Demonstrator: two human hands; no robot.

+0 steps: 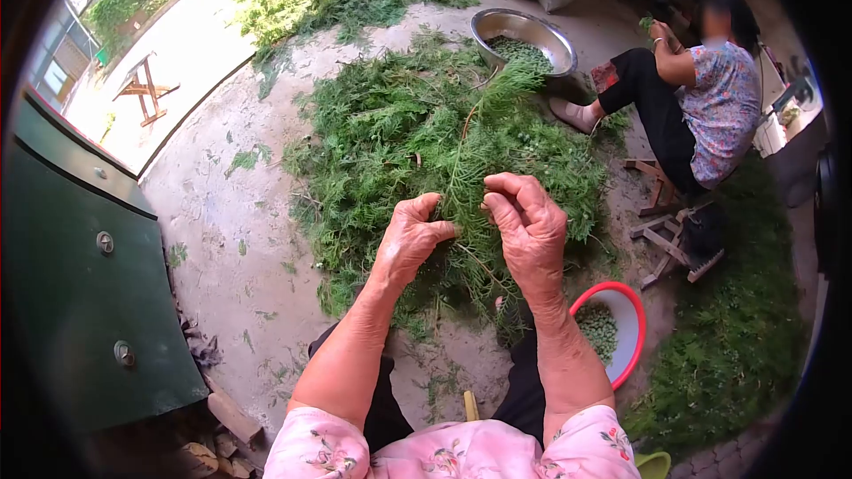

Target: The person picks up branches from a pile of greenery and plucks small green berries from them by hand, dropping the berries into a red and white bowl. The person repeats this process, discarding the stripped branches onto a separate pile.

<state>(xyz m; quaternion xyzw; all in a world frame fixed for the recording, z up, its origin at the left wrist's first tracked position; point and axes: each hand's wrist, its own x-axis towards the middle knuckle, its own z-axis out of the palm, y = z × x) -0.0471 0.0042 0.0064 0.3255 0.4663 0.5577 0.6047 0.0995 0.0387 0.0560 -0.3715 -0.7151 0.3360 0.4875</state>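
Observation:
My left hand (415,235) is closed on a leafy green branch (466,151), its thumb and fingers gripping the feathery lower part. The branch reaches forward from there, and its tip droops over the pile. Just to the right, my right hand (530,231) has thumb and forefinger bent toward each other in a pinch beside the foliage. What lies between those fingertips is too small to make out. Beneath both hands spreads a large heap of cut green branches (373,137). By my right forearm stands a white basin with a red rim (641,337), holding small pale green cones or berries (599,330).
A metal basin (564,35) with similar green pieces stands beyond the heap. At right, a seated person (723,106) handles a sprig near wooden stools (670,235). More greenery (728,364) covers the right floor. A green metal door (89,284) stands at left.

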